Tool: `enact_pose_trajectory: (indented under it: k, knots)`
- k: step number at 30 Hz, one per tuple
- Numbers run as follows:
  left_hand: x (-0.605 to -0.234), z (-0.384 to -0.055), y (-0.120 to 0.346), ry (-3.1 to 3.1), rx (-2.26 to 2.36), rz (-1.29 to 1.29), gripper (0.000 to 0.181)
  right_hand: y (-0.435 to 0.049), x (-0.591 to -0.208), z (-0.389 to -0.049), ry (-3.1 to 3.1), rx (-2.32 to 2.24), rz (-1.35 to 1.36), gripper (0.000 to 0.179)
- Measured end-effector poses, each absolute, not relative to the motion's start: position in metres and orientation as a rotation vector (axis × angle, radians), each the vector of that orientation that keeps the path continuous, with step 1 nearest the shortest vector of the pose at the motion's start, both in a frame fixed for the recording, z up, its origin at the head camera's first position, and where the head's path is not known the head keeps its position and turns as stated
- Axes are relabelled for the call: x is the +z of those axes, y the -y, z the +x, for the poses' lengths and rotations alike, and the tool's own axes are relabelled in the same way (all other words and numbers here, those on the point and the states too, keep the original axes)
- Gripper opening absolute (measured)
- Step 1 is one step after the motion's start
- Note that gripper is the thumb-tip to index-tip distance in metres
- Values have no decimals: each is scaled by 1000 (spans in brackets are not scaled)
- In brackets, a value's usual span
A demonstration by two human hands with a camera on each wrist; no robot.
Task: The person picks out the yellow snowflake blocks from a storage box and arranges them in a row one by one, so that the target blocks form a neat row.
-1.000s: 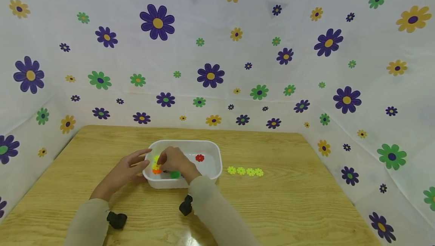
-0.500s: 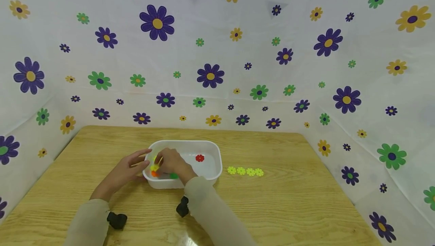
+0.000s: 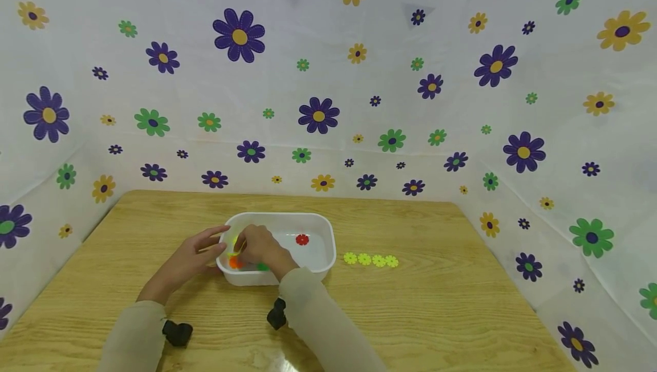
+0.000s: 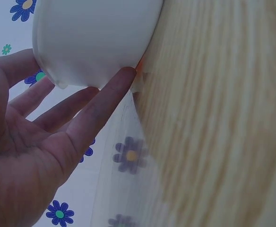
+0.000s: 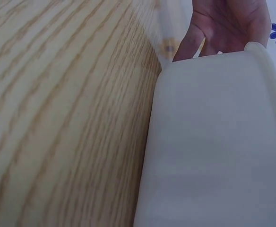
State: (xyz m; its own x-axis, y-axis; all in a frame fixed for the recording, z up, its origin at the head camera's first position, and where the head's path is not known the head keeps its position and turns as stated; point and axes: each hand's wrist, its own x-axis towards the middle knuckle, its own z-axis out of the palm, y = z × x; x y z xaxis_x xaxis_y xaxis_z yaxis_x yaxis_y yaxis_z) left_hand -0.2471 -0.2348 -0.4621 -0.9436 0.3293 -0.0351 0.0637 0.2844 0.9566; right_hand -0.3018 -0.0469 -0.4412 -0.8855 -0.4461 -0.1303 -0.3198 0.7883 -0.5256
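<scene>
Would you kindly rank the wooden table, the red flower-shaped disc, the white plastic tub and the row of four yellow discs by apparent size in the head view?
1. Wooden table
2. White plastic tub
3. Row of four yellow discs, taken together
4. Red flower-shaped disc

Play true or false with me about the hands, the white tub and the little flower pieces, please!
1. The red piece is inside the white tub. True.
2. Only two yellow pieces lie in a row beside the white tub. False: four yellow pieces do, on the table.
3. The right hand reaches into the white tub. True.
4. The left hand touches the red piece. False: the left hand touches the white tub.
</scene>
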Motion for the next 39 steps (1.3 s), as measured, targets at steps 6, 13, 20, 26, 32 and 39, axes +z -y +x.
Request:
enact_pose_trajectory:
  k: [6, 13, 20, 26, 32, 39]
  knots:
    - [-462, -247, 235, -2315, 1728, 365, 64, 43, -440, -304, -2761, -781, -621, 11]
    - [-465, -249, 234, -2327, 1707, 332, 66, 32, -436, -307, -2776, -799, -600, 10]
    - [-465, -248, 234, -2340, 1698, 319, 65, 18, -421, -303, -2692, -869, -591, 10]
    - [-463, -247, 233, -2336, 1702, 318, 64, 9, -416, -300, -2600, -975, -588, 11]
    - [-463, -247, 233, -2345, 1684, 300, 65, -1, -411, -298, -2502, -1083, -589, 13]
    - [-463, -248, 233, -2354, 1674, 290, 65, -19, -408, -299, -2417, -1184, -601, 12]
